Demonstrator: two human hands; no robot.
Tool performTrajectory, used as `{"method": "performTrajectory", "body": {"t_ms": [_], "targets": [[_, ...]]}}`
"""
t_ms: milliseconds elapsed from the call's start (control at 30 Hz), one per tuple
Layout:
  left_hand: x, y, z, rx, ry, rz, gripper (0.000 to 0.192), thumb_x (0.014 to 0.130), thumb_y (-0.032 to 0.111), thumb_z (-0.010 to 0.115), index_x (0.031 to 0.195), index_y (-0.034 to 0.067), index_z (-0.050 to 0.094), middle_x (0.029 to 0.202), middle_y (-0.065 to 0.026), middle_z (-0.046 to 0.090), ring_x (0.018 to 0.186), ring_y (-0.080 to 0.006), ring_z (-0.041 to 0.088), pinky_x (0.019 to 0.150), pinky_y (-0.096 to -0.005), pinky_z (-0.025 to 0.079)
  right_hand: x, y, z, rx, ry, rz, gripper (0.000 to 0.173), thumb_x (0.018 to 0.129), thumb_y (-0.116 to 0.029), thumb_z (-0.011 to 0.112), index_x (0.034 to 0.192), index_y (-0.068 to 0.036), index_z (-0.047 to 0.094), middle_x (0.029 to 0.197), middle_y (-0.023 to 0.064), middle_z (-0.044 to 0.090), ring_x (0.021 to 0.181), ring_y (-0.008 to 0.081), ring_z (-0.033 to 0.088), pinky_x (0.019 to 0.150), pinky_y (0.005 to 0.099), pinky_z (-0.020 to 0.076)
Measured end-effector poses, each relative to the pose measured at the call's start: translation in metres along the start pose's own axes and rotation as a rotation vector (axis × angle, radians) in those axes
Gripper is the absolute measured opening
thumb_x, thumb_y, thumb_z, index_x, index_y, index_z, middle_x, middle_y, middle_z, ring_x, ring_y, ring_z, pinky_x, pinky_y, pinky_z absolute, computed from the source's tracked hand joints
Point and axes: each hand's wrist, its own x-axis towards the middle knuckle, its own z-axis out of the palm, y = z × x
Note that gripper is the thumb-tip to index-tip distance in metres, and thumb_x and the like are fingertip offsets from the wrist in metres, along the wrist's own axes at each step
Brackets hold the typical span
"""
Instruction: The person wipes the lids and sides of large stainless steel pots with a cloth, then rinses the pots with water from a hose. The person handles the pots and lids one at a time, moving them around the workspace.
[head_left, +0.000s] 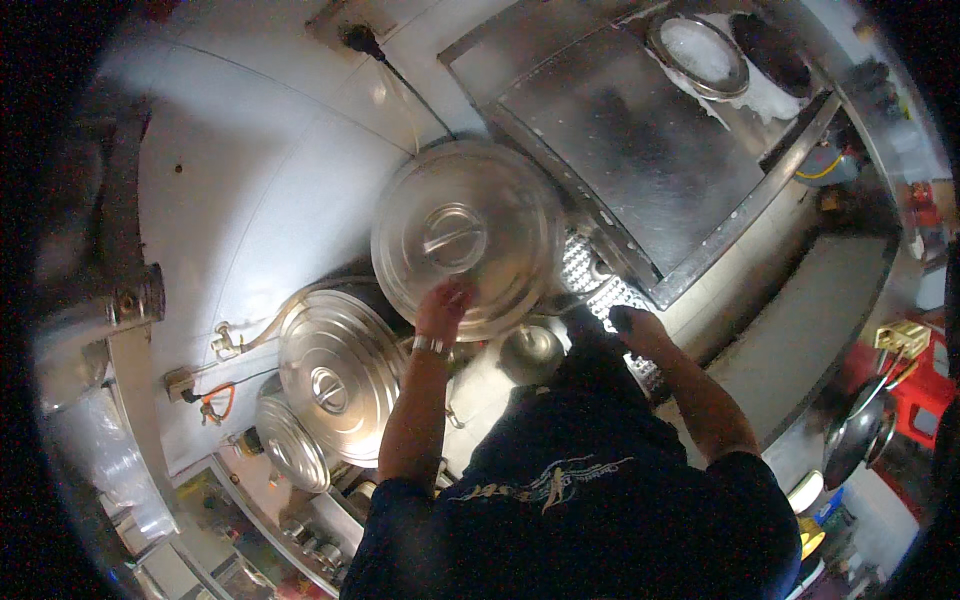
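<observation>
My left hand (446, 305), with a pale band at the wrist, is over the near edge of a large round metal lid (510, 202) on what looks like a stockpot. The lid's strap handle (454, 238) lies just beyond my fingers. Blur hides whether they grip or only touch the lid. My right hand (637, 330) is held low in front of my body, beside something dark. Shadow hides its fingers, so I cannot tell whether it holds anything. A smaller metal lid or pot (532, 352) sits below, between my arms.
More round lids (330, 382) (289, 442) stand to the left, near a wall tap (225, 341). A steel counter (600, 127) carries a round basin (697, 54) with white contents. Below it is a perforated metal surface (589, 262). A wok (855, 435) and red plastic stool (919, 397) are at right.
</observation>
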Motion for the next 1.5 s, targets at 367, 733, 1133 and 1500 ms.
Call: {"method": "performTrajectory", "body": {"t_ms": [367,733,1133,1500], "targets": [[-0.215,-0.052,0.014,-0.774,0.222,-0.802,0.030,0.089,0.018,0.058,0.113,0.001,0.051,0.105,-0.0150,0.061,0.087,-0.0256,0.063,0.073,-0.0345,0.054,0.016,-0.033,0.023,-0.169,-0.211,-0.294,0.047,0.072,-0.028,0.063,0.117,-0.013,0.057,0.107,0.0123,0.064,0.096,0.0294,0.062,0.085,0.0394,0.0478],[-0.276,-0.096,-0.020,-0.035,-0.238,-0.540,0.031,0.089,0.025,0.055,0.109,0.002,0.057,0.098,-0.0111,0.062,0.086,-0.0206,0.060,0.074,-0.0334,0.049,-0.110,0.022,0.137,-0.291,0.181,-0.046,0.032,0.087,-0.031,0.053,0.114,-0.013,0.060,0.089,0.0112,0.068,0.070,0.0214,0.068,0.070,0.0365,0.0530],[-0.245,-0.093,-0.006,0.222,-0.550,-0.384,0.025,0.090,0.024,0.056,0.105,0.004,0.058,0.086,-0.0057,0.060,0.075,-0.0150,0.056,0.066,-0.0297,0.046,-0.322,0.076,0.178,0.206,0.629,0.345,0.031,0.082,-0.037,0.054,0.099,-0.012,0.061,0.085,0.0163,0.066,0.079,0.0332,0.064,0.071,0.0439,0.0508],[-0.236,-0.122,0.040,0.290,-0.756,-0.283,0.029,0.089,0.026,0.059,0.105,0.001,0.059,0.091,-0.0079,0.065,0.083,-0.0182,0.060,0.076,-0.0320,0.048,-0.480,0.210,0.172,0.391,1.207,0.713,0.045,0.079,-0.020,0.064,0.121,-0.005,0.055,0.094,0.0184,0.066,0.092,0.0275,0.064,0.083,0.0361,0.0491]]}}
